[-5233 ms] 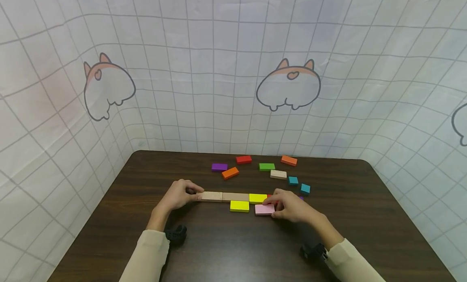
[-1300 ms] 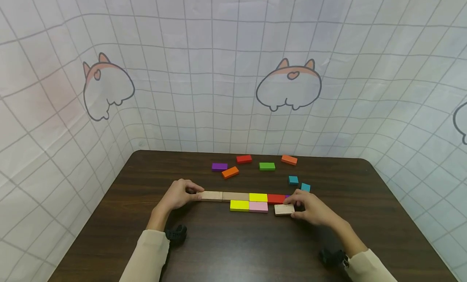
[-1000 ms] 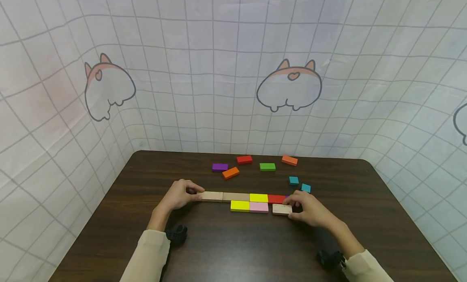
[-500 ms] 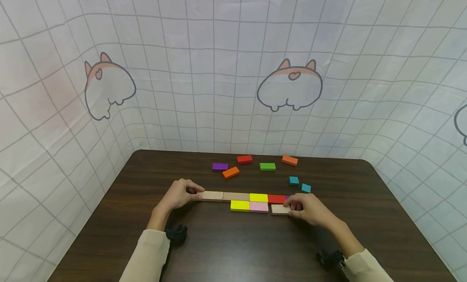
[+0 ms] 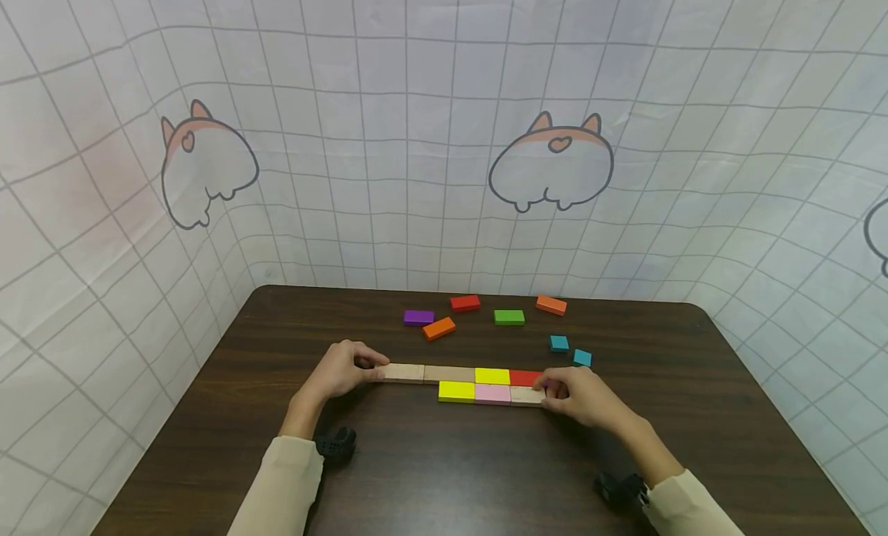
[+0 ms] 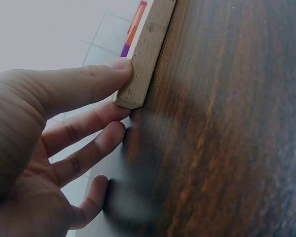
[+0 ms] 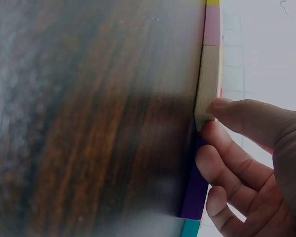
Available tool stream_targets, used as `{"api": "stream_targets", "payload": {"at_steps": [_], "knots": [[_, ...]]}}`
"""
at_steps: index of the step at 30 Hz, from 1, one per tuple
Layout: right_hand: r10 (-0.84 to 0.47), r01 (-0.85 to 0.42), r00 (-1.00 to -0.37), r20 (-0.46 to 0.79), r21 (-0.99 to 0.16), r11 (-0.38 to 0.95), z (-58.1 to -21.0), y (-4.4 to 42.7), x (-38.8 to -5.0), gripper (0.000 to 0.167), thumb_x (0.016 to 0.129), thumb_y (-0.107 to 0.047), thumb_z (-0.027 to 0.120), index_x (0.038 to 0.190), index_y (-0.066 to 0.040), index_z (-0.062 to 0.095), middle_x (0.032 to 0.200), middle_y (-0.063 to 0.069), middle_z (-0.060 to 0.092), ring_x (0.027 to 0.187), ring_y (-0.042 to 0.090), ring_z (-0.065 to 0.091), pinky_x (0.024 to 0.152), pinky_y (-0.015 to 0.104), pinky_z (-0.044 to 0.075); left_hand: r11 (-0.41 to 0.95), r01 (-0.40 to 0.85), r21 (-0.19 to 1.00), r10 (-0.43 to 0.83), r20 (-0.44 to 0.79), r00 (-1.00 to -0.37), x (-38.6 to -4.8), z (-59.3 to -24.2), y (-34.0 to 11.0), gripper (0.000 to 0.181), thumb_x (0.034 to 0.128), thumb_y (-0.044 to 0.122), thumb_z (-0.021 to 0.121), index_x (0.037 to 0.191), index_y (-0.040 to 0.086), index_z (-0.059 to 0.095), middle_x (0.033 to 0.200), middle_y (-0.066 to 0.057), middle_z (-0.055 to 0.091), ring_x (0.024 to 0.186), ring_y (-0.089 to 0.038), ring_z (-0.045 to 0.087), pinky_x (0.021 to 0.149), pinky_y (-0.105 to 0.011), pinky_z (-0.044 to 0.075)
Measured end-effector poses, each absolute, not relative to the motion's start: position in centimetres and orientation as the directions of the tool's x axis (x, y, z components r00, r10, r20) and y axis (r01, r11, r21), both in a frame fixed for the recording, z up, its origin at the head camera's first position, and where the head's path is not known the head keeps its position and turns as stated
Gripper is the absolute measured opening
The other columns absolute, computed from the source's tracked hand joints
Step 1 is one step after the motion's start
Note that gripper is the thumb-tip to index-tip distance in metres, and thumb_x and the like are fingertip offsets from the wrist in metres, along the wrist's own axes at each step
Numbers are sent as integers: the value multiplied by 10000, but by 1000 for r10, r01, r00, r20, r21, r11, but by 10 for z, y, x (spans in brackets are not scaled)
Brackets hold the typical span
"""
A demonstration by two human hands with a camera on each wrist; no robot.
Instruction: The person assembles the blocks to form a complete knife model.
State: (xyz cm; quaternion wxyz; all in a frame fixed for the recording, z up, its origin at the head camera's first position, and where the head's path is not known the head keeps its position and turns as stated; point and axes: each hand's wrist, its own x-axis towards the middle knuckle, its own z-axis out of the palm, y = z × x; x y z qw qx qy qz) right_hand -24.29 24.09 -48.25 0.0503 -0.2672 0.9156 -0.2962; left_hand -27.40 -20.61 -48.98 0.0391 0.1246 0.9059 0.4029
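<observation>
Right grip [image 5: 584,397] pinches the pale block [image 5: 526,396] touching the pink block [image 5: 492,395]; left grip [image 5: 338,372] pinches the leftmost block [image 5: 404,373].

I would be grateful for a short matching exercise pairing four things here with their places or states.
1. pink rectangular block
2. green rectangular block
3. left hand
4. right hand

A. holding the rightmost pale wooden block
B. holding the leftmost pale wooden block
C. between a yellow rectangular block and the rightmost pale wooden block
D. lying loose on the far part of the brown table

Pairs: 1-C, 2-D, 3-B, 4-A
</observation>
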Motion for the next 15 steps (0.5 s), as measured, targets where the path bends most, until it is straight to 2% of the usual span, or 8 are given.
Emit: {"api": "stream_targets", "payload": {"at_steps": [11, 15], "knots": [[-527, -459, -847, 64, -588, 666, -481, 244, -245, 169, 908, -109, 794, 1068, -130, 744, 812, -97, 605, 698, 77, 546, 641, 271, 500, 649, 190, 736, 252, 28, -967, -274, -489, -206, 165, 872, 112, 838, 1034, 147, 833, 941, 22, 692, 805, -174, 576, 706, -357, 504], [-487, -440, -868, 94, -600, 668, -477, 256, -252, 174, 918, -118, 787, 1087, -110, 746, 815, -87, 614, 715, 110, 565, 649, 278, 508, 647, 193, 738, 256, 28, -966, -274, -489, -206, 170, 873, 109, 837, 1040, 141, 832, 938, 19, 691, 800, -176, 575, 702, -356, 503]]}}
